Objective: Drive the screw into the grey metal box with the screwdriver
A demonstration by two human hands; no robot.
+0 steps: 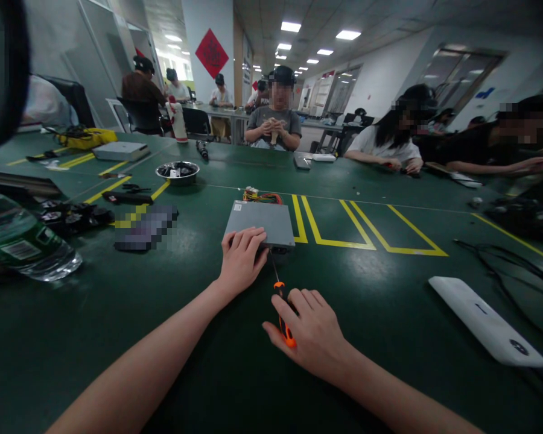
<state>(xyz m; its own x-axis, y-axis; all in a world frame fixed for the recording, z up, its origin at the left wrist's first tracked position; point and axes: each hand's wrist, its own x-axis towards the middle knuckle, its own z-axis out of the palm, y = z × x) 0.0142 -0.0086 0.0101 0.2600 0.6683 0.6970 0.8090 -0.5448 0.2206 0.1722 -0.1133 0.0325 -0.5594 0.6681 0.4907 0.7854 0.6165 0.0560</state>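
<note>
A grey metal computer power supply [271, 218] lies flat on the green table in front of me, a bundle of coloured wires [263, 196] coming out at its far side. My left hand [243, 260] grips its near left edge, fingers over the top and thumb along the near side. In my right hand [308, 325] is a screwdriver [281, 310] with an orange and black handle. Its thin shaft points away from me, and the tip reaches the near face of the power supply. Whether the tip sits in a screw is too small to tell.
A metal bowl [178, 173] with small parts stands behind to the left. Nearer are a phone [147, 228] and a water bottle [20, 241]. At right lie a white device [486, 319] and black cables [502, 265]. Several people sit around the table.
</note>
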